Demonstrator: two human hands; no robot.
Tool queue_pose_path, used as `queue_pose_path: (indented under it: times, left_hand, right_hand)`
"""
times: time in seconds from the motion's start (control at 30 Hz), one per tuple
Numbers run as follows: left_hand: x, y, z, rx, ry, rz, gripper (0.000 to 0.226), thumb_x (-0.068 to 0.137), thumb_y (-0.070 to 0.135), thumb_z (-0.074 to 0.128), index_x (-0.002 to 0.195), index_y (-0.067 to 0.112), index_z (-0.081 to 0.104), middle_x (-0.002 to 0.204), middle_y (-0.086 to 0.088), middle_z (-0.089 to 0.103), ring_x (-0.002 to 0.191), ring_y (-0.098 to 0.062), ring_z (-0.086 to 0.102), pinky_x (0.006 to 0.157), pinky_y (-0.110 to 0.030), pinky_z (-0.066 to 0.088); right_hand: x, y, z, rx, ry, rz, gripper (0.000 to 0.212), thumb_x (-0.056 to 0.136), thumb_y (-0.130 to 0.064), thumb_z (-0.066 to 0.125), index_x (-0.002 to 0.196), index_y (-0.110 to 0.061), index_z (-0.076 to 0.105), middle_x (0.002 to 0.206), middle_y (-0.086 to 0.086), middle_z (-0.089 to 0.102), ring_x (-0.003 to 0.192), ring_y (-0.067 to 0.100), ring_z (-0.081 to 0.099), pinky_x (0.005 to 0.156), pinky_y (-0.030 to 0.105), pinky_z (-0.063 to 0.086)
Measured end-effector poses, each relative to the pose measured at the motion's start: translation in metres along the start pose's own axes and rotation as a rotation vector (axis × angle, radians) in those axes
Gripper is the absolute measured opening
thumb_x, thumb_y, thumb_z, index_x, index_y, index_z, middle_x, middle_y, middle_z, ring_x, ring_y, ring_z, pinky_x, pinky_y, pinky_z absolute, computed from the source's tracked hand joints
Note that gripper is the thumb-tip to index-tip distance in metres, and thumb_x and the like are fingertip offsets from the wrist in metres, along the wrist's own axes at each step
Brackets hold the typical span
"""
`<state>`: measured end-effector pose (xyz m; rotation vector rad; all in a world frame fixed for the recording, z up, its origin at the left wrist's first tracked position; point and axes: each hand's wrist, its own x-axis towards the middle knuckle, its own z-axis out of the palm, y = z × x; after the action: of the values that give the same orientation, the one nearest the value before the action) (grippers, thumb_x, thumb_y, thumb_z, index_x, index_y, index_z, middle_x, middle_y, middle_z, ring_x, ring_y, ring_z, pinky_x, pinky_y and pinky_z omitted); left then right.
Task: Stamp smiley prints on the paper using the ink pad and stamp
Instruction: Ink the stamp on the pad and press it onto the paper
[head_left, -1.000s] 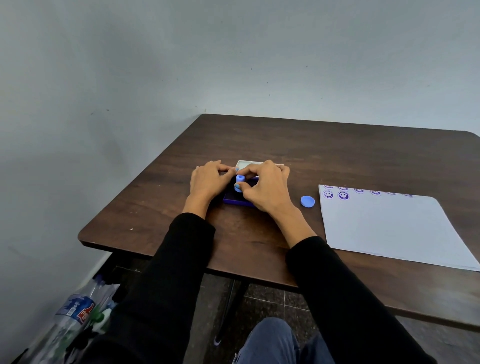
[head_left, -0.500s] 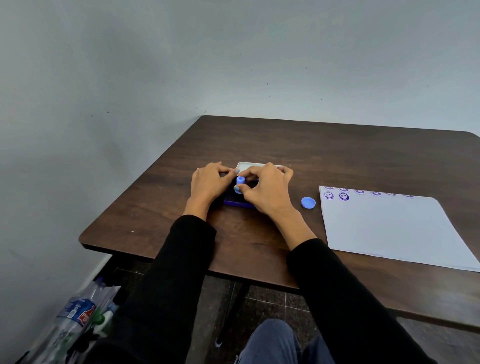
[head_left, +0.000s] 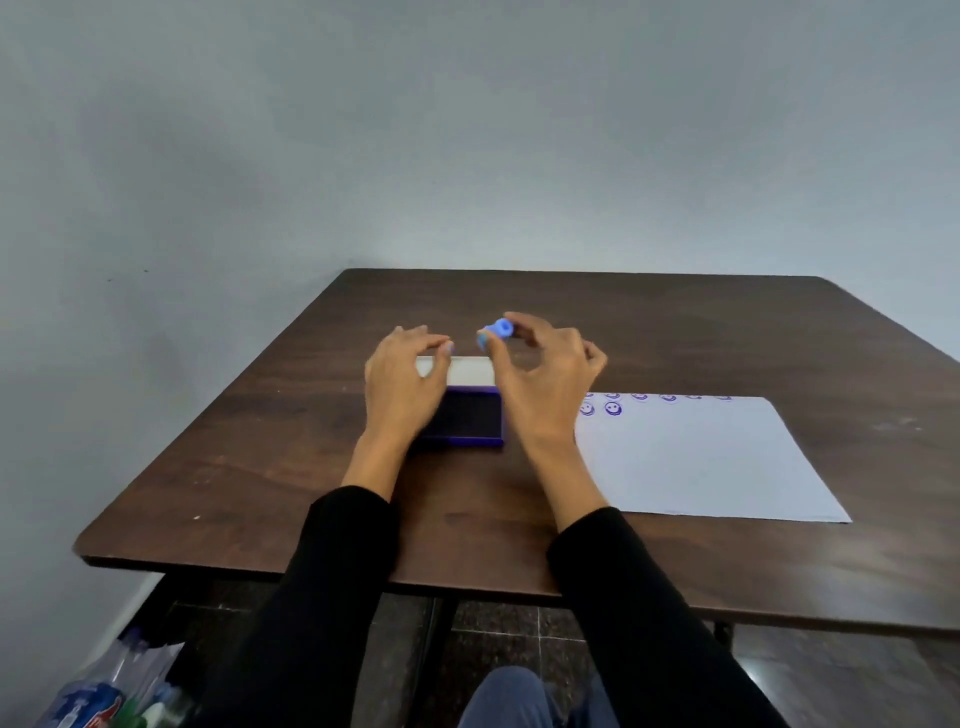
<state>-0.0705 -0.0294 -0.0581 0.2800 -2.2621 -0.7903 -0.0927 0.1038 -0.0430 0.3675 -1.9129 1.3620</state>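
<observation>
The left hand (head_left: 402, 387) rests flat, fingers loosely apart, on the left side of the open ink pad (head_left: 464, 418), holding nothing. Just right of it the right hand (head_left: 540, 379) pinches the blue stamp (head_left: 496, 332) between thumb and forefinger, raised above the pad's far edge. The paper (head_left: 696, 457) lies right of that hand, smiley prints (head_left: 613, 409) along its far edge.

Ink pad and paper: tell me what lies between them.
In the head view, the right hand, pinching the stamp, fills the gap between the ink pad and the paper; whatever is under it is hidden.
</observation>
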Motion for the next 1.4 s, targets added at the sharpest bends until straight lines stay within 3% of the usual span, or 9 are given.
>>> queue_pose_path:
  times: [0.1, 0.2, 0.33, 0.5, 0.73, 0.83, 0.97, 1.03, 1.4]
  left_hand:
    - [-0.015, 0.038, 0.027, 0.092, -0.229, 0.223, 0.022, 0.085, 0.036, 0.06, 0.101, 0.026, 0.071, 0.132, -0.005, 0.056, 0.136, -0.025, 0.032, 0.112, -0.048, 0.015]
    - [-0.028, 0.061, 0.05, 0.223, -0.439, 0.274, 0.026, 0.085, 0.046, 0.056, 0.102, 0.031, 0.069, 0.142, -0.002, 0.047, 0.142, -0.02, 0.018, 0.113, -0.05, -0.003]
    - [-0.029, 0.07, 0.065, 0.249, -0.442, 0.264, 0.033, 0.083, 0.053, 0.055, 0.105, 0.033, 0.067, 0.144, -0.003, 0.044, 0.142, -0.02, 0.016, 0.111, -0.053, -0.006]
    - [-0.016, 0.085, 0.082, 0.315, -0.581, 0.338, 0.076, 0.06, 0.081, 0.052, 0.126, 0.043, 0.051, 0.156, -0.006, 0.017, 0.145, -0.021, -0.006, 0.11, -0.052, -0.015]
    - [-0.013, 0.08, 0.096, 0.382, -0.672, 0.361, 0.079, 0.054, 0.086, 0.05, 0.122, 0.046, 0.054, 0.158, -0.004, 0.006, 0.143, -0.02, -0.016, 0.108, -0.05, -0.019]
    - [-0.015, 0.079, 0.098, 0.396, -0.699, 0.346, 0.077, 0.056, 0.085, 0.049, 0.122, 0.046, 0.053, 0.158, -0.004, 0.003, 0.143, -0.021, -0.017, 0.107, -0.051, -0.02]
    - [-0.02, 0.08, 0.097, 0.397, -0.725, 0.31, 0.076, 0.059, 0.084, 0.049, 0.124, 0.045, 0.052, 0.158, -0.004, 0.003, 0.143, -0.022, -0.018, 0.107, -0.053, -0.02]
    - [-0.022, 0.079, 0.097, 0.387, -0.732, 0.291, 0.077, 0.058, 0.083, 0.05, 0.125, 0.045, 0.052, 0.158, -0.004, 0.005, 0.143, -0.022, -0.017, 0.107, -0.053, -0.019]
    - [-0.025, 0.074, 0.099, 0.355, -0.734, 0.268, 0.081, 0.053, 0.086, 0.048, 0.123, 0.047, 0.051, 0.157, -0.004, 0.012, 0.144, -0.023, -0.011, 0.108, -0.053, -0.018]
  right_hand:
    - [0.022, 0.019, -0.035, 0.151, 0.076, 0.209, 0.017, 0.071, -0.032, 0.075, 0.086, -0.024, 0.071, 0.082, -0.008, 0.074, 0.084, 0.012, 0.066, 0.091, 0.041, 0.047]
    - [0.041, 0.041, -0.067, 0.254, 0.09, 0.39, 0.019, 0.073, -0.028, 0.076, 0.087, -0.017, 0.07, 0.08, -0.002, 0.075, 0.078, 0.008, 0.071, 0.083, 0.034, 0.055]
    - [0.049, 0.068, -0.093, 0.212, 0.052, 0.483, 0.015, 0.075, -0.027, 0.075, 0.085, -0.018, 0.069, 0.072, -0.009, 0.073, 0.076, 0.002, 0.07, 0.084, 0.031, 0.055]
    - [0.047, 0.088, -0.108, 0.244, -0.033, 0.593, 0.013, 0.075, -0.025, 0.077, 0.083, -0.02, 0.067, 0.069, -0.009, 0.072, 0.079, 0.009, 0.071, 0.089, 0.04, 0.055]
    - [0.037, 0.099, -0.111, 0.209, -0.103, 0.629, 0.016, 0.074, -0.023, 0.078, 0.085, -0.016, 0.069, 0.078, 0.004, 0.076, 0.077, 0.012, 0.072, 0.086, 0.04, 0.057]
    - [0.034, 0.103, -0.11, 0.128, -0.11, 0.588, 0.019, 0.072, -0.025, 0.08, 0.085, -0.014, 0.07, 0.08, 0.005, 0.075, 0.076, 0.012, 0.071, 0.076, 0.028, 0.057]
    - [0.031, 0.105, -0.11, 0.03, -0.126, 0.519, 0.016, 0.07, -0.027, 0.08, 0.078, -0.021, 0.067, 0.069, -0.007, 0.068, 0.064, 0.001, 0.063, 0.058, 0.006, 0.046]
    - [0.028, 0.105, -0.11, 0.003, -0.147, 0.508, 0.016, 0.07, -0.026, 0.081, 0.077, -0.021, 0.067, 0.066, -0.01, 0.065, 0.061, -0.001, 0.06, 0.054, 0.002, 0.044]
    - [0.023, 0.105, -0.108, -0.097, -0.199, 0.493, 0.022, 0.071, -0.023, 0.08, 0.087, -0.01, 0.072, 0.071, -0.006, 0.062, 0.057, 0.0, 0.055, 0.058, 0.008, 0.04]
